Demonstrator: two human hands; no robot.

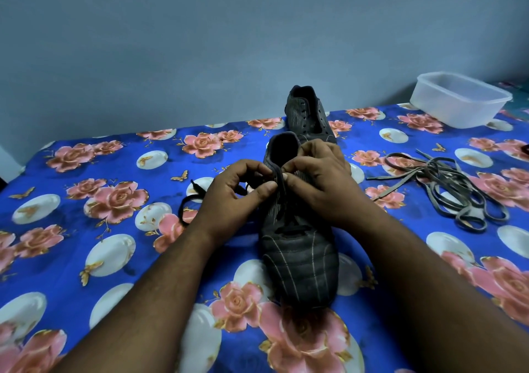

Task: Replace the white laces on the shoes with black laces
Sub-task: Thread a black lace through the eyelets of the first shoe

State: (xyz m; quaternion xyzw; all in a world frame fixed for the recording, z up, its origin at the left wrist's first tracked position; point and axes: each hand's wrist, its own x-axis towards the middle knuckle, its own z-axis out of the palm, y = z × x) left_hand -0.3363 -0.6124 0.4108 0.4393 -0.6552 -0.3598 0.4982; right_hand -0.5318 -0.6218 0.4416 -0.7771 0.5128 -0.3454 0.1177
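A dark striped shoe (299,261) lies in the middle of the bed, toe toward me, with a black lace (286,229) threaded through its lower eyelets. My left hand (237,198) pinches the black lace near the shoe's collar. My right hand (320,180) pinches the lace and the shoe's upper edge from the right. A loose end of the black lace (189,200) trails to the left on the sheet. A second dark shoe (307,115) without laces stands behind the first. The removed whitish laces (446,189) lie in a tangle at the right.
A blue sheet with pink roses (114,200) covers the bed. A clear plastic container (461,99) sits at the back right corner. A grey-blue wall (200,43) runs behind the bed.
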